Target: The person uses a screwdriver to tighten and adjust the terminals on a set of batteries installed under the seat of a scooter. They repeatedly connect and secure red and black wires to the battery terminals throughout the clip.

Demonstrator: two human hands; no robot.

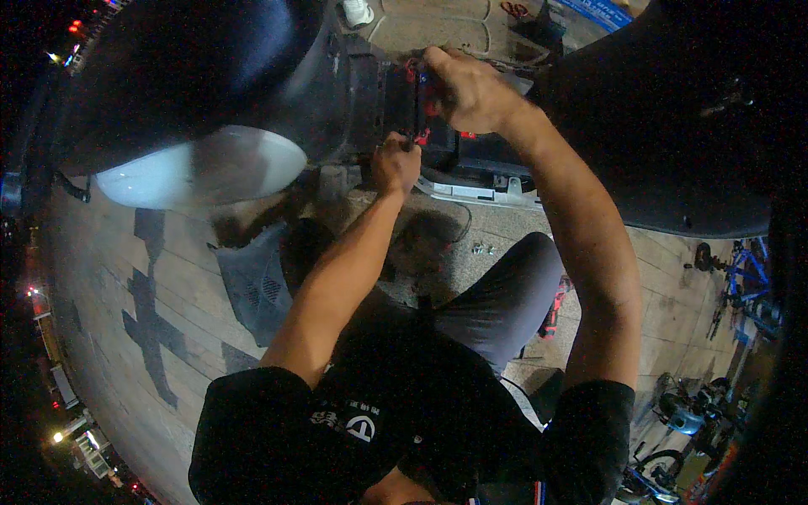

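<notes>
The black casing (400,97), dotted with red parts (423,135), lies between the 2 hands: the left hand (397,166) has its fingers curled at the near edge, the right hand (478,91) has its fingers bent over the right side, and I cannot tell whether either set grasps anything. Nearer the person than the fingers is white trim (480,195), then small metal pieces (484,249) on the ground (194,290). Well left of the left fingers is a white panel (206,168), with a dark grey panel (248,282) nearer the person.
</notes>
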